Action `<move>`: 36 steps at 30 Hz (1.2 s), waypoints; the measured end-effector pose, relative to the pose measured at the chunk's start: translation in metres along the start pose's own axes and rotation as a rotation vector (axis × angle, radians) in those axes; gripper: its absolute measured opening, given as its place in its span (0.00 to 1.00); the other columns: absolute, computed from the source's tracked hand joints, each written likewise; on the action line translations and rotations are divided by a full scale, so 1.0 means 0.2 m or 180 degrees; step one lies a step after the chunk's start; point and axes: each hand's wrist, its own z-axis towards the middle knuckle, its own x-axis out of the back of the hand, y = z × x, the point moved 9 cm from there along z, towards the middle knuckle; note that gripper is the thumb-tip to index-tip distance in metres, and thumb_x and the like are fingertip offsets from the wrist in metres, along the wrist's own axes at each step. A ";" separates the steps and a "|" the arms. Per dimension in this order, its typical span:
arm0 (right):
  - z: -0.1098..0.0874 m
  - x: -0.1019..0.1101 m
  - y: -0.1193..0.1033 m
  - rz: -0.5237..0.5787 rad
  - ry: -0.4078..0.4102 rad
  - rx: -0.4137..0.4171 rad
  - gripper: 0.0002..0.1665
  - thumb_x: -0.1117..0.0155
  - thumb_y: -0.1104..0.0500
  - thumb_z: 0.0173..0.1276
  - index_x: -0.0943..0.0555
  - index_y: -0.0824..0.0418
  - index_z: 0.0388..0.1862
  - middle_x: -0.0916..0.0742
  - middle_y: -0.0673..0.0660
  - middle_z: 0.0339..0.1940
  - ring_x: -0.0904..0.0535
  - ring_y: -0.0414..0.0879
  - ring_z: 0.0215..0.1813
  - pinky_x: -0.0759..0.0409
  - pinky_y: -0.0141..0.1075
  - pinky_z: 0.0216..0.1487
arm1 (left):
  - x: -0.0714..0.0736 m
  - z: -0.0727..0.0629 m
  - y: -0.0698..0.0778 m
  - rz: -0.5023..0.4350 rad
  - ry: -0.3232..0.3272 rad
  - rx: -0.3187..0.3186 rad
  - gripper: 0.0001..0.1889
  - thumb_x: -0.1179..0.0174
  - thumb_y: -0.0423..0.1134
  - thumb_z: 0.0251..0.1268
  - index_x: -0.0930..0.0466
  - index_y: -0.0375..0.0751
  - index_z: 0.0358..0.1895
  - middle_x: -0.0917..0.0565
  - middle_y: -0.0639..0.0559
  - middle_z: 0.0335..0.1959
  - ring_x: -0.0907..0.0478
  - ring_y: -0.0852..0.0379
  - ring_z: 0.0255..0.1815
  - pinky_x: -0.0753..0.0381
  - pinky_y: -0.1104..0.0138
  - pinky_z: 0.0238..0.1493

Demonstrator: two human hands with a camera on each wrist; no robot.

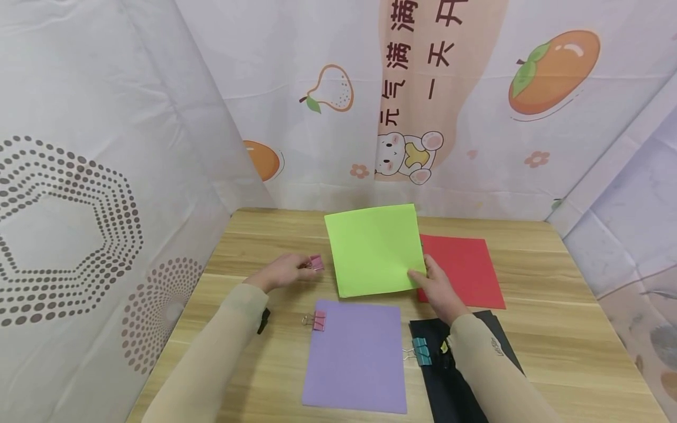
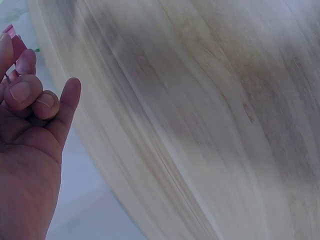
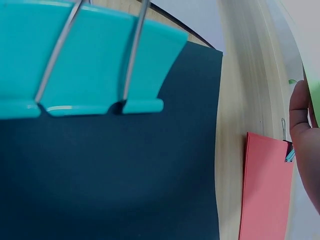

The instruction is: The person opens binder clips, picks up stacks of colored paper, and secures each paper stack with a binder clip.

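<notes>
My left hand [image 1: 282, 271] pinches a pink binder clip [image 1: 315, 262] just left of the green paper. In the left wrist view the clip [image 2: 18, 46] shows past the thumb, and the little finger sticks out. My right hand [image 1: 440, 289] grips the lime-green paper [image 1: 374, 249] at its lower right edge, thumb on the front face. This paper is raised and tilted over the back of the table, overlapping the red paper [image 1: 465, 270]. At the edge of the right wrist view, fingers of the right hand [image 3: 306, 132] curl behind the green sheet [image 3: 315, 85].
Purple paper [image 1: 354, 364] with a pink binder clip [image 1: 319, 321] lies at the front middle. Black paper [image 1: 427, 390] with a teal binder clip [image 1: 421, 351] lies under the right forearm. A small blue clip [image 3: 289, 154] sits on the red paper. Curtains [image 1: 296, 35] enclose the wooden table [image 1: 560, 329].
</notes>
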 end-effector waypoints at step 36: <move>-0.01 -0.02 0.01 0.0016 -0.0173 0.0091 0.31 0.43 0.55 0.81 0.40 0.61 0.75 0.27 0.61 0.71 0.29 0.46 0.66 0.25 0.26 0.59 | -0.07 0.01 0.14 -0.0134 -0.0428 -0.0292 0.16 0.41 0.47 0.75 0.15 0.36 0.49 0.16 0.46 0.43 0.24 0.53 0.43 0.22 0.59 0.47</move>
